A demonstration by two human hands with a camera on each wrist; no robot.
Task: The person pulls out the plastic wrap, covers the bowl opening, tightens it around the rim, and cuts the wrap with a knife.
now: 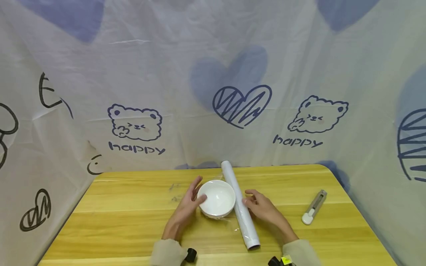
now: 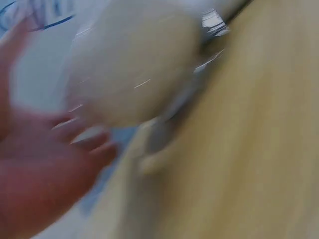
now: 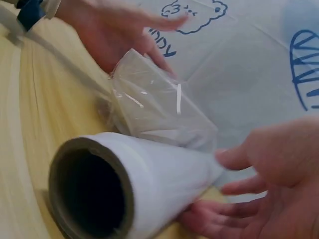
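A white bowl (image 1: 217, 198) stands on the wooden table, with clear plastic film (image 3: 149, 99) stretched over and around it. My left hand (image 1: 187, 207) is at the bowl's left side, fingers spread and thumb by the rim; whether it touches is unclear. The left wrist view is blurred. Right beside the bowl lies a long roll of cling film (image 1: 240, 207), its hollow cardboard core (image 3: 92, 189) facing the right wrist camera. My right hand (image 1: 263, 208) is at the roll's right side, fingers loosely bent, not wrapped around it.
A grey and white utility knife (image 1: 314, 207) lies on the right part of the table (image 1: 116, 221). Behind and at both sides hangs a pale cloth (image 1: 186, 74) printed with hearts and bears.
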